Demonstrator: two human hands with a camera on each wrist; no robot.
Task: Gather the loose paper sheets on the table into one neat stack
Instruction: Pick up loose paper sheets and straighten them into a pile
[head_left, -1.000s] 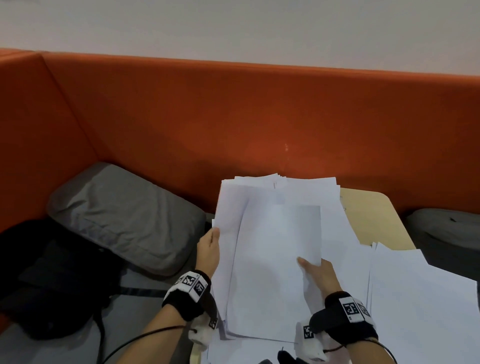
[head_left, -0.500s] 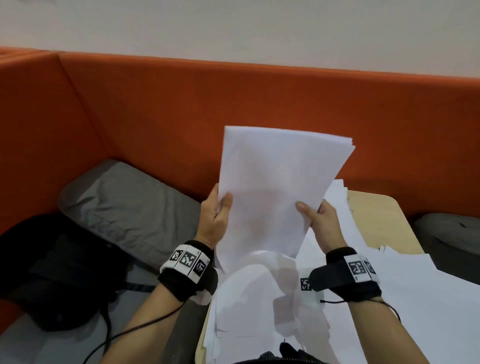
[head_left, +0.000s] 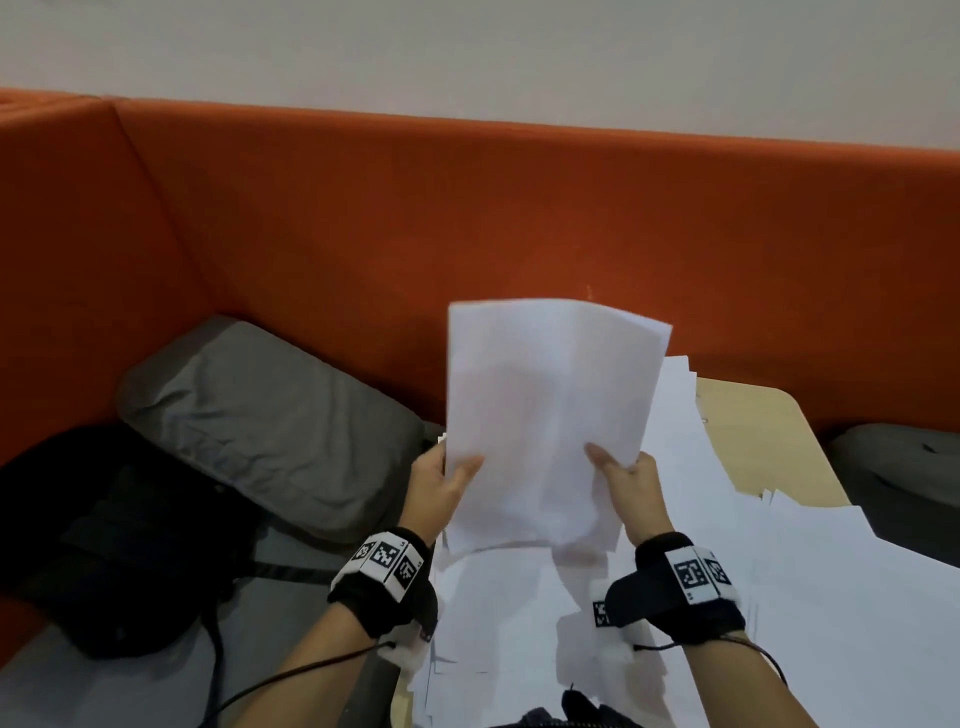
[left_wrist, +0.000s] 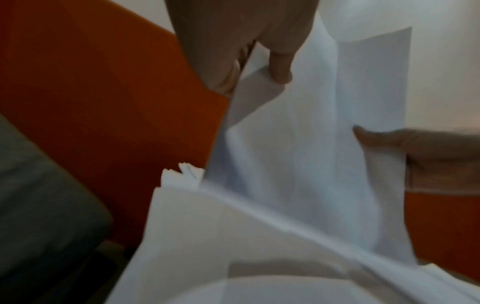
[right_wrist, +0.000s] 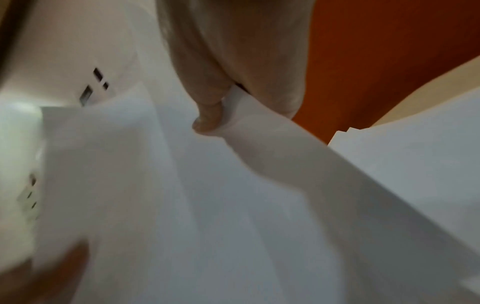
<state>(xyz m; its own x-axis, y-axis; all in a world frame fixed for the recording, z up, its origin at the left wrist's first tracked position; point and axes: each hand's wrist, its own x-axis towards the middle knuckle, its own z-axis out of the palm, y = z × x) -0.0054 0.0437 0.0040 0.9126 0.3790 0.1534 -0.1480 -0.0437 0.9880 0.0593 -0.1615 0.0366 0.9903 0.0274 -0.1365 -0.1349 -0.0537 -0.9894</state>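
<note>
Two hands hold one upright bundle of paper sheets (head_left: 545, 415) above the worktop (head_left: 753, 431): the left hand (head_left: 436, 488) pinches its 9 o'clock edge, the right hand (head_left: 631, 488) its 3 o'clock edge. Loose sheets (head_left: 831, 597), too overlapped to count, cover the worktop below.

Grey cushion (head_left: 270, 421) beside black bag (head_left: 119, 535)

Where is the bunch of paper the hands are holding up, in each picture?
Head: held paper bunch, centre, above the table.
Left wrist: right of centre, below the left hand.
Right wrist: fills the middle, under the right hand.
Shared landmark: orange sofa back.
</note>
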